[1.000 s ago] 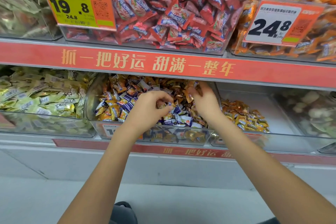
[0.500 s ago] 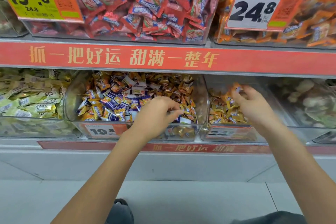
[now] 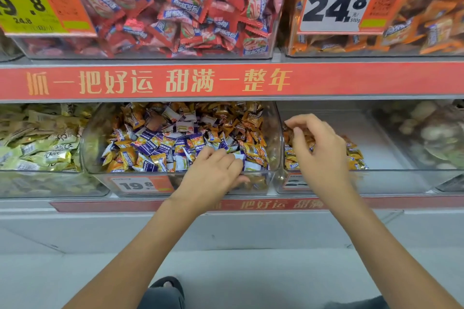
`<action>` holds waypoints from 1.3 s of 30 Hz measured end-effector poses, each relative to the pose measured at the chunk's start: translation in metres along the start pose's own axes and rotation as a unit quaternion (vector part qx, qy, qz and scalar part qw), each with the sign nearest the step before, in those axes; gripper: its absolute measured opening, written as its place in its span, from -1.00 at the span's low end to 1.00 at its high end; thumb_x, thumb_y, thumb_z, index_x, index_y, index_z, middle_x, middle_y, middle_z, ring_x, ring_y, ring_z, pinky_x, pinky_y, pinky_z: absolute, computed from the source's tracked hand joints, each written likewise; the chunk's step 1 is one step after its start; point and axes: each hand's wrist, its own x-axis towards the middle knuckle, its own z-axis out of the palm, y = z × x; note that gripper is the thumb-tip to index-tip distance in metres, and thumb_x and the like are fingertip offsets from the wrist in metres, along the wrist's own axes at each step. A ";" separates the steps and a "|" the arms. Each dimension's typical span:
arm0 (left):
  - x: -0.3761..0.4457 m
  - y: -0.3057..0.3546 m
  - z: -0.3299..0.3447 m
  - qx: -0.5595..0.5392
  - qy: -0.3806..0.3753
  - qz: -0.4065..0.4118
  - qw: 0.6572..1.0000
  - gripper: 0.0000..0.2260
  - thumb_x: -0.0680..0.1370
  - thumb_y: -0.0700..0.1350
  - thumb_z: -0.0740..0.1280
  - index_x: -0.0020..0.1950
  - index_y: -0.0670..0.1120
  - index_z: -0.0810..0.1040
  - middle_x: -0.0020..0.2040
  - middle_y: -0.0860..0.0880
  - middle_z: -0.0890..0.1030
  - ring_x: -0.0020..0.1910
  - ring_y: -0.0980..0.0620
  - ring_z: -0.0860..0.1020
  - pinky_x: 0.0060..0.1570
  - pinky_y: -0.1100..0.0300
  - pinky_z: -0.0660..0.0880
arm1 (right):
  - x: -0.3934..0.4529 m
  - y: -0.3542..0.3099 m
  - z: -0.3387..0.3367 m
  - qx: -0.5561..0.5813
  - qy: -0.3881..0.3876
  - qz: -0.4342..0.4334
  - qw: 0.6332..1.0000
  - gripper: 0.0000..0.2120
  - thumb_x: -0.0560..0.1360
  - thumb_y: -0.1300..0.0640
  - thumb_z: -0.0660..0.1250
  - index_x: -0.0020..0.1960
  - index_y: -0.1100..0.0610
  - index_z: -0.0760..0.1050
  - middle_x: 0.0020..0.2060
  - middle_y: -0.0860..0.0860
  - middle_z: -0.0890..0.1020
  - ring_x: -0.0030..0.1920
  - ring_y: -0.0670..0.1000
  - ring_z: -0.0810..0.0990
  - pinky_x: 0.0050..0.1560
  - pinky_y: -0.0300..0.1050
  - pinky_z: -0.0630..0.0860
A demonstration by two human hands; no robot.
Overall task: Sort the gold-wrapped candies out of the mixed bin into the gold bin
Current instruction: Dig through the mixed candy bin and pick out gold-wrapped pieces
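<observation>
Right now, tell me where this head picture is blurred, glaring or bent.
Head view: sharpest on the mixed bin and the left hand; the right hand over the gold bin is slightly motion-smeared; the far-right bin and yellow price tag at the edges are soft; clear bin fronts carry pale glare; the red shelf strip bows slightly from the wide lens.

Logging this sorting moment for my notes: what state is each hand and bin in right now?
Left hand: fingers curled into the candies at the mixed bin's front.
Right hand: over the gold bin, fingers loosely bent; whether it holds a candy cannot be told.
Mixed bin: heaped with purple, white and gold wrappers.
Gold bin: partly filled, candies piled at its left side.
</observation>
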 end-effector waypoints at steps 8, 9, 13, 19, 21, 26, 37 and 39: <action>-0.001 0.001 -0.003 -0.010 0.037 0.000 0.999 -0.65 0.58 0.11 0.13 -0.25 -0.10 0.46 -0.34 -0.02 0.52 -0.33 -0.05 0.49 -0.15 0.11 0.22 | 0.012 0.030 -0.009 0.054 0.005 0.080 0.995 -0.78 0.60 0.28 0.12 0.03 0.07 0.50 -0.08 -0.08 0.66 -0.10 -0.11 0.62 -0.03 -0.23 0.52; -0.001 0.001 -0.003 -0.008 0.047 -0.003 0.999 -0.65 0.58 0.10 0.13 -0.26 -0.10 0.46 -0.34 -0.02 0.51 -0.33 -0.05 0.48 -0.15 0.11 0.22 | 0.014 0.036 -0.011 0.043 0.000 0.096 0.994 -0.78 0.60 0.26 0.10 0.04 0.07 0.49 -0.08 -0.07 0.66 -0.09 -0.03 0.63 0.01 -0.11 0.54; 0.001 -0.003 -0.003 -0.001 0.078 0.003 0.997 -0.64 0.60 0.08 0.11 -0.26 -0.11 0.44 -0.34 -0.04 0.50 -0.34 -0.07 0.47 -0.16 0.11 0.22 | 0.015 0.059 -0.025 -0.006 -0.040 0.134 0.990 -0.75 0.60 0.28 0.08 0.00 0.07 0.51 -0.13 -0.03 0.66 -0.06 -0.03 0.63 0.10 0.01 0.53; 0.004 -0.007 -0.003 -0.001 0.101 0.021 0.995 -0.61 0.63 0.07 0.06 -0.27 -0.12 0.44 -0.36 -0.04 0.49 -0.35 -0.07 0.46 -0.17 0.12 0.22 | 0.016 0.070 -0.033 -0.003 -0.035 0.155 0.987 -0.73 0.60 0.30 0.07 -0.02 0.07 0.51 -0.12 0.02 0.65 -0.01 0.00 0.63 -0.05 -0.20 0.46; 0.006 -0.008 -0.002 -0.008 0.102 0.024 0.994 -0.64 0.60 0.07 0.10 -0.27 -0.12 0.43 -0.36 -0.04 0.49 -0.35 -0.06 0.46 -0.17 0.12 0.23 | 0.016 0.071 -0.031 -0.009 -0.044 0.163 0.986 -0.73 0.60 0.29 0.08 -0.03 0.04 0.51 -0.12 -0.02 0.65 -0.01 0.00 0.63 0.01 -0.12 0.50; 0.012 -0.012 0.001 -0.013 0.102 0.042 0.994 -0.66 0.59 0.07 0.13 -0.25 -0.12 0.40 -0.35 -0.05 0.49 -0.35 -0.07 0.46 -0.17 0.13 0.23 | 0.009 0.039 -0.023 -0.012 -0.013 0.037 0.999 -0.81 0.58 0.23 0.19 0.03 0.03 0.54 -0.12 -0.06 0.64 -0.08 0.01 0.59 -0.06 -0.05 0.49; 0.008 -0.006 0.002 0.000 0.081 0.057 0.995 -0.69 0.58 0.04 0.17 -0.23 -0.13 0.47 -0.31 -0.05 0.51 -0.28 -0.06 0.48 -0.11 0.12 0.28 | -0.021 0.012 0.039 -0.325 -0.083 -0.284 0.898 -0.73 0.44 0.06 0.44 -0.36 0.06 0.43 -0.47 -0.08 0.53 -0.28 0.01 0.41 -0.20 -0.06 0.12; 0.001 0.000 -0.004 -0.007 0.080 0.023 0.997 -0.72 0.57 0.06 0.18 -0.10 -0.14 0.47 -0.16 -0.08 0.52 -0.13 -0.08 0.48 0.05 0.07 0.32 | -0.024 0.012 0.040 -0.314 -0.085 -0.264 0.908 -0.75 0.42 0.09 0.48 -0.34 0.06 0.45 -0.44 -0.09 0.56 -0.26 0.00 0.38 -0.19 -0.06 0.12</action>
